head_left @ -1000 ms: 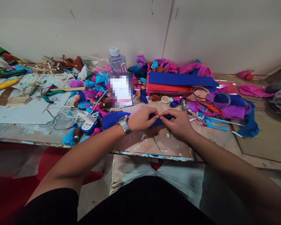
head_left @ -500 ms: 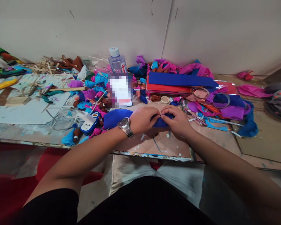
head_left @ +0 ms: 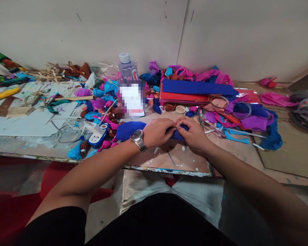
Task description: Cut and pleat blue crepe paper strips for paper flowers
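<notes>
A strip of dark blue crepe paper [head_left: 129, 130] lies across the front of the board, its left end spread out flat. My left hand [head_left: 159, 131], with a metal watch on the wrist, pinches the strip with its fingers closed. Right beside it, my right hand [head_left: 191, 131] is closed on the strip's right part, and the fingertips of both hands meet. The paper between the hands looks gathered, but the fingers hide most of it. A roll of tape [head_left: 180, 109] lies just behind the hands.
A phone with a blurred screen [head_left: 132, 100] leans before a water bottle [head_left: 128, 68]. On the left is a blue power strip [head_left: 99, 136] with cables. Stacked blue and red paper [head_left: 195, 87] lies behind, tape rings [head_left: 242, 110] and paper scraps at right, a wall [head_left: 143, 30] at the back.
The left end of the blue strip has drawn slightly to the right, and less of the strip shows by the right hand. Both hands stay almost in place.
</notes>
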A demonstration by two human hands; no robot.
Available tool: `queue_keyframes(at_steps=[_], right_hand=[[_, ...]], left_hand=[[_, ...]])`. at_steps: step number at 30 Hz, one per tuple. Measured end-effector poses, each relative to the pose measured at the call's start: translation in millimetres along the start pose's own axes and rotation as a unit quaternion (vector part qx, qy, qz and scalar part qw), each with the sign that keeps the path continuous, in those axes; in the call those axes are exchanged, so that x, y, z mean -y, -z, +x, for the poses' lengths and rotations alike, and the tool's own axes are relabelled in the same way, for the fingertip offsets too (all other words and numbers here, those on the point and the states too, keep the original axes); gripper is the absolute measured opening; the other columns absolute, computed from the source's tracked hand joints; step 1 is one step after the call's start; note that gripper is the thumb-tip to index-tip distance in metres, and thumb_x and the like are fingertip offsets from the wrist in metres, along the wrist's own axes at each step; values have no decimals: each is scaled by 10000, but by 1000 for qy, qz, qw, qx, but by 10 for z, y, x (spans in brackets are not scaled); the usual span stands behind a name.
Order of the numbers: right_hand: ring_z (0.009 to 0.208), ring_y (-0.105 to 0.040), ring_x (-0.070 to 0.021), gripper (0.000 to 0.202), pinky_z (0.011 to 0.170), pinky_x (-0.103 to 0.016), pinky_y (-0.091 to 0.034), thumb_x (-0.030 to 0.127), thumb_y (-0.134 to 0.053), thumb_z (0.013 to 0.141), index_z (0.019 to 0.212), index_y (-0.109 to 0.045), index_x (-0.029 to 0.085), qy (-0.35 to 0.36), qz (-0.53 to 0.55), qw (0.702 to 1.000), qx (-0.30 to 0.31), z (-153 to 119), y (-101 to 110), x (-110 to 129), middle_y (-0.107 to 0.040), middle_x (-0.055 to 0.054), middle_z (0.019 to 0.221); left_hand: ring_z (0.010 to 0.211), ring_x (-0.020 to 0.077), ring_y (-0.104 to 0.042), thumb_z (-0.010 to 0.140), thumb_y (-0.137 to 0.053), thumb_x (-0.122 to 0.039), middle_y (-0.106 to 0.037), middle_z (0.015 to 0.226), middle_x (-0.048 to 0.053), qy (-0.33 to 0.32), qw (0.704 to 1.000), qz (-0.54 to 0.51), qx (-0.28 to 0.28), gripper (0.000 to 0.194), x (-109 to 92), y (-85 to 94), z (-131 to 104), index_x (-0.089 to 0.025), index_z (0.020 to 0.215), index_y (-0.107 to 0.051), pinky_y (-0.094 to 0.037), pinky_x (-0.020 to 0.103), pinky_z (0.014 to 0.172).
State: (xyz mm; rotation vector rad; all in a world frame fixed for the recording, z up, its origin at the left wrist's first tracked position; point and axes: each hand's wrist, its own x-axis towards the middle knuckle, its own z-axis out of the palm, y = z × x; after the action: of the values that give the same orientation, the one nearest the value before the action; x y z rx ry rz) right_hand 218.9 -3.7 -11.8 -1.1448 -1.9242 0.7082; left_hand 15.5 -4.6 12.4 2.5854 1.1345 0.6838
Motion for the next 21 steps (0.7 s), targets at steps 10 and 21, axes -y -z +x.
queue_keyframes(at_steps=[10, 21], right_hand=[[1014, -623, -252, 66, 959, -422, -435, 231, -601, 871, 835, -657, 230, 11, -1, 1000, 6, 0, 6, -14, -696, -63, 1008], [984, -628, -246, 73, 951, -420, -437, 204, -583, 853, 804, -631, 229, 17, -9, 1000, 13, 10, -6, -24, -690, -58, 967]], left_hand=[[914, 208, -698, 982, -550, -265, -768, 983, 62, -16, 1000, -17, -1, 196, 39, -28, -11, -197, 1027, -728, -481, 332, 816], [865, 225, -674, 1004, -505, -281, -738, 924, 82, -49, 996, 79, 13, 228, 32, -4, 1, -183, 987, -710, -451, 370, 801]])
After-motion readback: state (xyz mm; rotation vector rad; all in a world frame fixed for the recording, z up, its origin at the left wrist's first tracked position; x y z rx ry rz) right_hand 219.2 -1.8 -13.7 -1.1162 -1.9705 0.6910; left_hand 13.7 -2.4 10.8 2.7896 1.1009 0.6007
